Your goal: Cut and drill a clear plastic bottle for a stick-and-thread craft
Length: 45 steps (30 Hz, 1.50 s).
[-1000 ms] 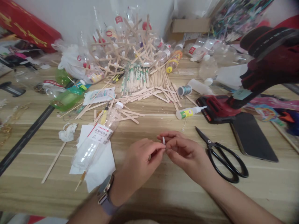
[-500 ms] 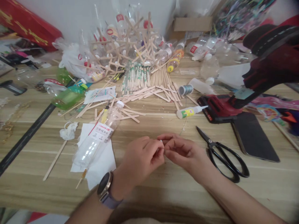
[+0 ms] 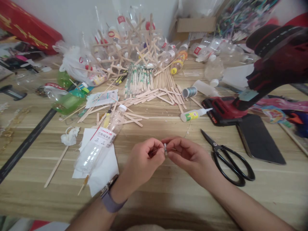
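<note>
Seemingly teal thread spool; black scissor handles.

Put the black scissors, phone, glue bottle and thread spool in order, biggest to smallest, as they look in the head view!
1. Black scissors and phone: too alike to rank
2. Glue bottle
3. Thread spool

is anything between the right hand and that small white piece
Nothing visible: the small white piece sits at the fingertips of the right hand, the left hand close on its other side. The black-handled scissors lie farther right.

Head view — forward and down across the tabletop.
</note>
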Available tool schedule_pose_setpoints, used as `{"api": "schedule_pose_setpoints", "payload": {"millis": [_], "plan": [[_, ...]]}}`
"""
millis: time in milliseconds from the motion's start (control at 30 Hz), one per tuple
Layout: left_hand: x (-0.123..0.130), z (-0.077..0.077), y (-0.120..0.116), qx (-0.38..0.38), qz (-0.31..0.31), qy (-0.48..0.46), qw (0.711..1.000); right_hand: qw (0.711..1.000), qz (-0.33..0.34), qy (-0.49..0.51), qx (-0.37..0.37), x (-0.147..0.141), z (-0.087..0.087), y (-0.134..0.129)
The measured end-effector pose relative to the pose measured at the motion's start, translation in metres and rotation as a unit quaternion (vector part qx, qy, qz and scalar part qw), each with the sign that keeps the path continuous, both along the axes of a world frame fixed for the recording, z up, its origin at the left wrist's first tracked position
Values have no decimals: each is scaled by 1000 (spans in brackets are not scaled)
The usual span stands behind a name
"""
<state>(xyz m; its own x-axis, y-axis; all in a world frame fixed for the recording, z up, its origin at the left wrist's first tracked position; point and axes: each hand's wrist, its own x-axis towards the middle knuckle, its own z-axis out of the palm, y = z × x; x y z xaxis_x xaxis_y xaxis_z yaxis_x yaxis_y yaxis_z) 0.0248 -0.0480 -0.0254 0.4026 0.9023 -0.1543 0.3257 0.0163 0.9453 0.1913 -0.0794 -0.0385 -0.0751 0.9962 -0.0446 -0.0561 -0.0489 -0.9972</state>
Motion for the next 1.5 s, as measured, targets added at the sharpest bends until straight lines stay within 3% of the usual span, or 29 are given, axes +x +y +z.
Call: {"api": "schedule_pose_setpoints", "payload": {"millis": [367, 633, 933, 1200, 1400, 1500], "plan": [[0, -3, 0, -36, -9, -8, 999, 997, -37, -56, 49, -1, -2, -1], [-1, 1, 3, -28, 28, -6, 999, 998, -21, -58, 33, 3, 5, 2], [0, 2, 2, 5, 24, 16, 1000, 992, -5, -92, 90, 4, 1, -1], [1, 2, 5, -156, 26, -64, 985, 976, -49, -167, 132, 4, -4, 1], [4, -2, 1, -121, 21, -69, 990, 971, -68, -178, 146, 2, -6, 0], [4, -3, -2, -68, 4, -43, 997, 966, -74, -194, 156, 3, -7, 0]]}}
